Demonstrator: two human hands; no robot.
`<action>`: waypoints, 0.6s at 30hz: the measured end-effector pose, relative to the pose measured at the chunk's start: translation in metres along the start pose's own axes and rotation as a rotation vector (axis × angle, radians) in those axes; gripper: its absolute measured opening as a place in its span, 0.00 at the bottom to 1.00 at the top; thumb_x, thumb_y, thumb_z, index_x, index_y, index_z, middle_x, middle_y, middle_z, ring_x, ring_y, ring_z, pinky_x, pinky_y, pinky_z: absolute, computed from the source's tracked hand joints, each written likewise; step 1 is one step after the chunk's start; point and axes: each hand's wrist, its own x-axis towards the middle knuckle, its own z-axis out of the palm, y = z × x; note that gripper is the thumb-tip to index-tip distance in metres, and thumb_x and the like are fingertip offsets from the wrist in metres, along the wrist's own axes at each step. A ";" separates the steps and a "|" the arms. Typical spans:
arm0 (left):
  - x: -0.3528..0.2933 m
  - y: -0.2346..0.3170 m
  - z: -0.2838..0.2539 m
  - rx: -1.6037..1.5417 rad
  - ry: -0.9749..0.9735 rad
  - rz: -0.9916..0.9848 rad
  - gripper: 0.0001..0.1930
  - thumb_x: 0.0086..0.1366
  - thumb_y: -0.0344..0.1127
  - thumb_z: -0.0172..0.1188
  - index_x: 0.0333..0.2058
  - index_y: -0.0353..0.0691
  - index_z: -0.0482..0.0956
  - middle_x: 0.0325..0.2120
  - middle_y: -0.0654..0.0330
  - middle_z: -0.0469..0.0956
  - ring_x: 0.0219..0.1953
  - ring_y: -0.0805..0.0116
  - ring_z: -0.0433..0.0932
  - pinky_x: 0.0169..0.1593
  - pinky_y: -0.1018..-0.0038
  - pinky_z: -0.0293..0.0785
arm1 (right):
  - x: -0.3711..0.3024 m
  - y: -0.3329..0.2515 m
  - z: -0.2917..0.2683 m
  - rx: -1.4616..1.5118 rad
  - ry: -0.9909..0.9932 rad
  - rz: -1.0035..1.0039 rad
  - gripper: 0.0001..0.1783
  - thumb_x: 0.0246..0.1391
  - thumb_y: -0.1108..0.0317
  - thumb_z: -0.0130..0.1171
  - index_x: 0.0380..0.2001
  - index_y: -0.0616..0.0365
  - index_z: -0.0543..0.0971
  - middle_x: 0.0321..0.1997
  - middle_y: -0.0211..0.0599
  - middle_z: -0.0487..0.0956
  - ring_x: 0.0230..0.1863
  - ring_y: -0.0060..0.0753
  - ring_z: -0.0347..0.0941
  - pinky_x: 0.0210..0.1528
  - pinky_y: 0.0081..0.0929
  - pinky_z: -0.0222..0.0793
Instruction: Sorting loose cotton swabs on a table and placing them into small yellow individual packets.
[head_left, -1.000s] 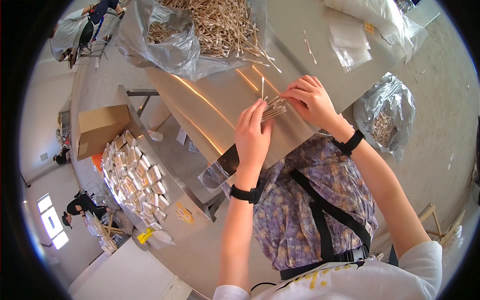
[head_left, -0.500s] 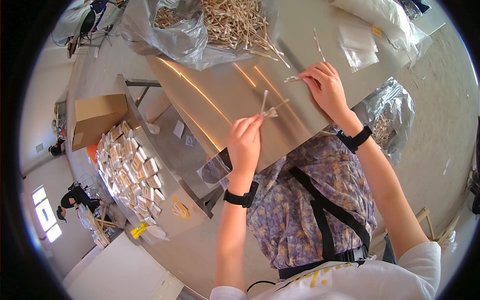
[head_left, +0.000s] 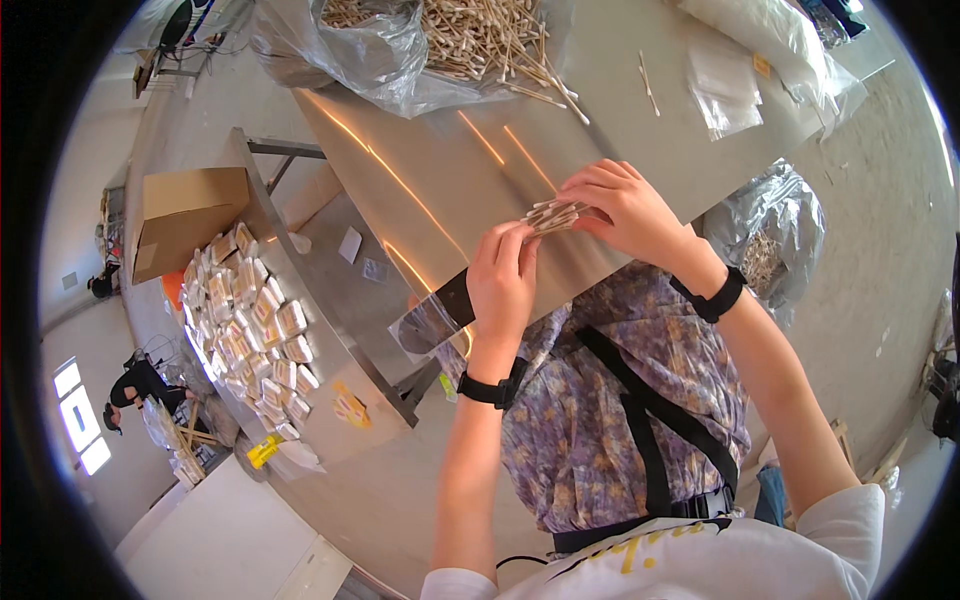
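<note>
Between my two hands, above the near part of the metal table (head_left: 420, 160), is a small bundle of cotton swabs (head_left: 550, 215). The fingers of my left hand (head_left: 503, 275) pinch its left end. My right hand (head_left: 628, 215) grips the right end with thumb and fingers, and parts of the swabs are hidden behind them. Beyond my hands a grey plastic bag (head_left: 385, 70) lies open, heaped with loose cotton swabs (head_left: 475, 40). One or two single swabs (head_left: 648, 82) lie on the table farther right.
Clear plastic sleeves (head_left: 722, 95) and a white bag (head_left: 765, 35) occupy the far right. A silvery bag of swabs (head_left: 775, 225) sits beyond the right edge. On a lower table at left are many packed swab packs (head_left: 250, 330) and a cardboard box (head_left: 190, 220). Another person (head_left: 145, 385) is at far left.
My hands, apart before, have come together, with the swabs of both now in one bundle. The right hand moved down and left from near the loose swab.
</note>
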 end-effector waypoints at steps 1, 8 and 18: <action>0.000 -0.001 0.000 -0.001 -0.001 0.003 0.06 0.59 0.24 0.67 0.35 0.37 0.80 0.36 0.57 0.81 0.38 0.56 0.80 0.42 0.67 0.78 | -0.003 0.001 0.003 -0.027 0.028 -0.009 0.13 0.48 0.70 0.67 0.40 0.54 0.84 0.45 0.28 0.80 0.50 0.38 0.73 0.58 0.35 0.67; -0.001 -0.004 -0.003 0.023 -0.015 0.023 0.07 0.58 0.24 0.67 0.35 0.37 0.80 0.36 0.59 0.81 0.38 0.56 0.80 0.41 0.66 0.77 | -0.012 -0.006 0.013 -0.042 0.108 -0.029 0.14 0.45 0.72 0.68 0.39 0.55 0.83 0.44 0.28 0.80 0.47 0.37 0.74 0.53 0.35 0.70; -0.002 -0.011 -0.007 -0.033 -0.017 -0.116 0.06 0.60 0.23 0.65 0.36 0.35 0.80 0.33 0.56 0.80 0.37 0.59 0.80 0.41 0.67 0.77 | -0.012 -0.002 0.023 -0.111 0.183 -0.056 0.11 0.46 0.74 0.68 0.36 0.54 0.84 0.41 0.27 0.81 0.42 0.34 0.75 0.47 0.33 0.71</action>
